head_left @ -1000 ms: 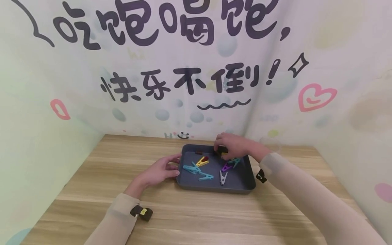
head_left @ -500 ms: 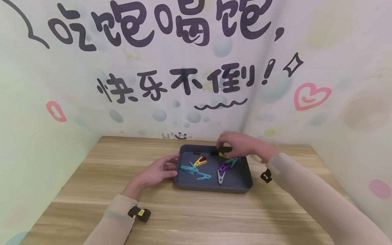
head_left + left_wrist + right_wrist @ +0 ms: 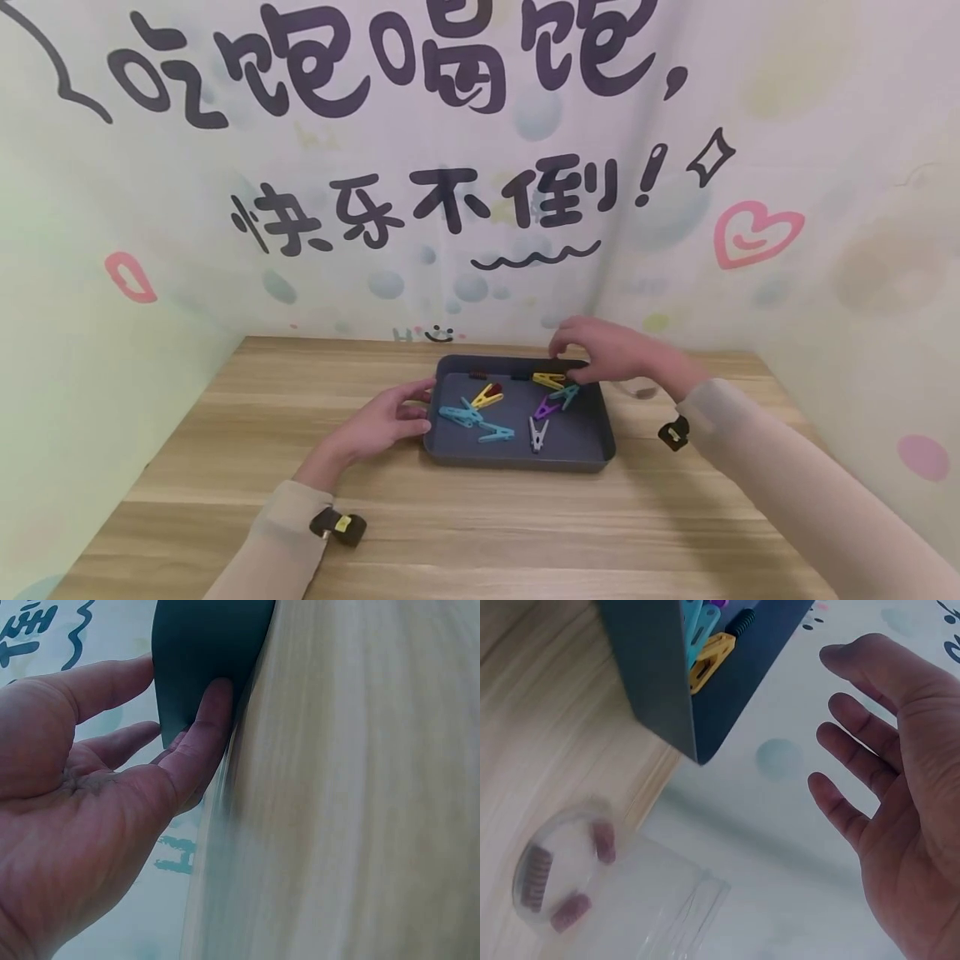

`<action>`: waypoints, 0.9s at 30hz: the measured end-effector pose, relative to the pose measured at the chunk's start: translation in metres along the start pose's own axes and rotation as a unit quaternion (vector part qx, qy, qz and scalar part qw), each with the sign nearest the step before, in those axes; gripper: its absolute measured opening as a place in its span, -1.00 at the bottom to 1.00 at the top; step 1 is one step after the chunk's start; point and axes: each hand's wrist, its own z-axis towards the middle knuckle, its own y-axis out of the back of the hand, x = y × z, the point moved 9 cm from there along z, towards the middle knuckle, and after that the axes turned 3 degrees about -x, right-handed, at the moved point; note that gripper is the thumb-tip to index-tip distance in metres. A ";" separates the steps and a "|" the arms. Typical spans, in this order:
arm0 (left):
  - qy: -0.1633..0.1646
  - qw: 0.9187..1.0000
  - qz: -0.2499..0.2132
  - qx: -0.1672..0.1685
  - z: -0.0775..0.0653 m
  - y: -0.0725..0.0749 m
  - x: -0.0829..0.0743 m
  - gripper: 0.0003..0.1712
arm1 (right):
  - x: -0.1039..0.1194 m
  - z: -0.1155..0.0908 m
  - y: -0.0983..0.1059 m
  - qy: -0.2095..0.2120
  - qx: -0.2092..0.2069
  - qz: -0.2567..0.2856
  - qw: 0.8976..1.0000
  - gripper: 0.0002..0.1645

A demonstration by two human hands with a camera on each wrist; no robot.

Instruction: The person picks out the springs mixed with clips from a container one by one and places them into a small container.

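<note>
A dark grey tray (image 3: 517, 463) sits on the table. Fingertips of my left hand (image 3: 378, 423) rest against its left outer wall, fingers fairly straight, as the left wrist view also shows. Above the far right corner is my right hand (image 3: 609, 348), fingers spread and holding nothing in the right wrist view. Below it lie a yellow clothespin (image 3: 549, 381), a teal one (image 3: 563, 396) and a purple one (image 3: 545, 407). Elsewhere in the tray lie another yellow clothespin (image 3: 486, 397), two light blue clothespins (image 3: 495, 432) and a pale grey one (image 3: 537, 437).
Small dark ridged pieces (image 3: 477, 374) lie along the tray's far side. Just right of the tray stands a clear plastic jar (image 3: 667, 889) with several reddish-brown ridged pieces (image 3: 536, 877) at its bottom. A printed cloth wall (image 3: 360, 292) borders the wooden table (image 3: 450, 533).
My right hand has moved right and lifted off the yellow clothespin, which now shows along with a black piece behind it. My left hand stays at the tray. The head view shifts slightly.
</note>
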 end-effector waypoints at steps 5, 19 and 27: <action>-0.001 1.000 -0.002 0.000 0.000 -0.001 0.000 -0.19 | -0.007 -0.011 0.005 -0.005 -0.014 0.001 1.000 -0.59; 0.004 1.000 -0.004 0.001 -0.001 -0.001 -0.002 -0.19 | -0.033 -0.040 0.020 -0.044 -0.045 0.018 0.998 -0.61; 0.007 1.000 -0.005 0.000 -0.001 -0.001 -0.002 -0.19 | -0.050 -0.056 0.025 -0.071 -0.055 0.022 0.996 -0.60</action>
